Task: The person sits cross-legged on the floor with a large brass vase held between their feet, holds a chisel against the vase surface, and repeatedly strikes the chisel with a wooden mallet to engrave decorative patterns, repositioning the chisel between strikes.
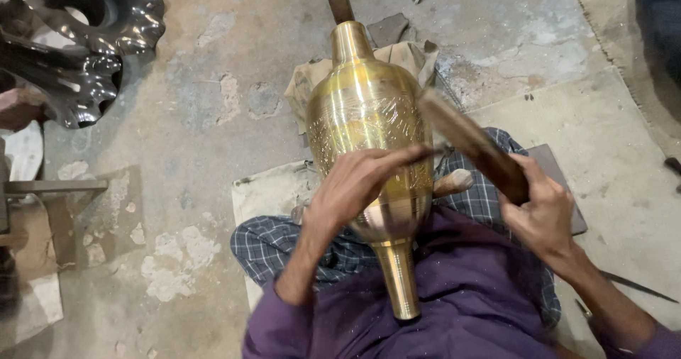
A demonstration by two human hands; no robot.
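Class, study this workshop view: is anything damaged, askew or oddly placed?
The concrete floor is chipped and patchy left of the brass vase. The vase lies on its side across the person's lap, deliberately held by the left hand.

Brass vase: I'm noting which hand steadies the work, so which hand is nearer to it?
Left. The left hand rests on the brass vase, pinching a thin tool against it. The right hand is off to its side, gripping a wooden mallet.

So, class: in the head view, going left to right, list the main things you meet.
Dark fluted metal vessels → left hand → brass vase → wooden mallet → right hand.
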